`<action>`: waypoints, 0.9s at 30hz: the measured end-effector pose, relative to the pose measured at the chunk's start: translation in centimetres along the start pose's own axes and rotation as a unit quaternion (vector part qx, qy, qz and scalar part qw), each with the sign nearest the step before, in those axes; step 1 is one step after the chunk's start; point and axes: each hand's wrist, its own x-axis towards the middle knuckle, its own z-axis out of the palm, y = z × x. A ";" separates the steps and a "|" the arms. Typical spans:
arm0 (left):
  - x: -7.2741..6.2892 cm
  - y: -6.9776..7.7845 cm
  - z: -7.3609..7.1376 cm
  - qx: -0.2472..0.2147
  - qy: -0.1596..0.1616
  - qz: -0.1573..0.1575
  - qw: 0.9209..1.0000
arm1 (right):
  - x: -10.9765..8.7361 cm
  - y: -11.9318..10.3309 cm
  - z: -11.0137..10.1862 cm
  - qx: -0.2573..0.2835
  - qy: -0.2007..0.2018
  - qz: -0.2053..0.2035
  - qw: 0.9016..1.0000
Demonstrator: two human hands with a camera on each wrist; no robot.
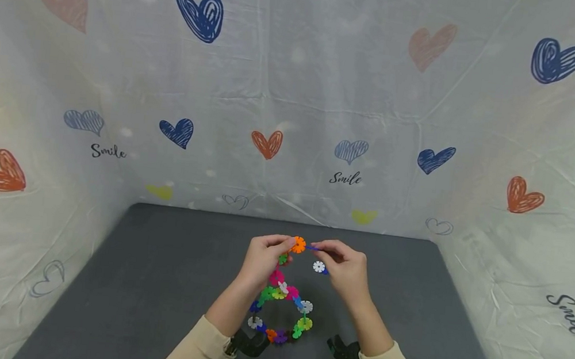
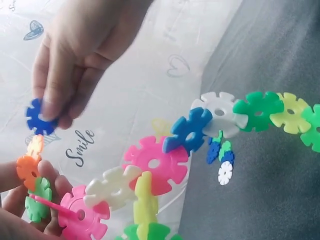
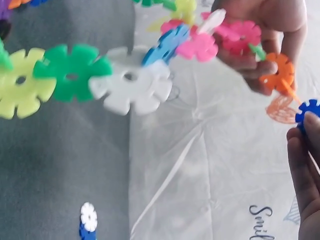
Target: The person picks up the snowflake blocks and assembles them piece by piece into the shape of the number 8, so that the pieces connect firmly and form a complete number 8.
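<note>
My left hand (image 1: pixel 258 260) pinches a chain of plastic snowflake discs near its upper end, by an orange disc (image 1: pixel 299 245) and a green disc (image 2: pixel 39 207). Between thumb and fingers, my right hand (image 1: pixel 351 269) pinches a blue snowflake disc (image 2: pixel 35 120), which joins the chain through a light orange disc (image 2: pixel 35 146). Below my left hand, pink discs (image 2: pixel 155 159) lead down to a closed ring of many-coloured discs, with a lime disc (image 1: pixel 306 324) on its right side. The discs interlock at their slots.
On the dark grey table (image 1: pixel 153 282) beyond the hands lies a small group of discs, including a white disc (image 1: pixel 319 267) with blue beside it. A white curtain (image 1: pixel 296 88) printed with hearts surrounds the table at the back and sides. Black wrist-camera mounts (image 1: pixel 249 344) sit at both wrists.
</note>
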 end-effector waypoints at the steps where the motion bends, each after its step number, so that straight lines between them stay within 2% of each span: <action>1: 0.0 0.0 0.0 0.001 0.000 0.000 1.000 | -0.1 0.5 0.0 -0.014 0.001 -0.015 1.000; 5: 0.1 -0.1 0.1 0.011 0.002 0.004 1.000 | -0.2 1.6 -0.1 -0.066 0.012 -0.056 0.996; 12: -0.2 0.1 0.6 0.012 0.009 0.017 1.000 | -0.2 1.4 -0.1 -0.090 0.028 -0.102 0.990; 17: -0.3 0.1 0.9 0.024 -0.001 0.030 0.999 | 0.0 1.3 0.1 -0.094 0.042 -0.125 0.987; 20: -0.3 0.0 1.1 0.029 -0.010 0.029 0.999 | 0.0 1.4 0.1 -0.094 0.043 -0.130 0.986; 23: -0.3 0.0 1.0 0.018 -0.010 0.021 1.000 | 0.1 1.7 0.0 -0.099 0.026 -0.131 0.986; 27: -0.2 0.0 0.9 -0.014 -0.005 0.016 1.000 | 0.3 2.6 -1.1 -0.115 -0.006 -0.086 0.990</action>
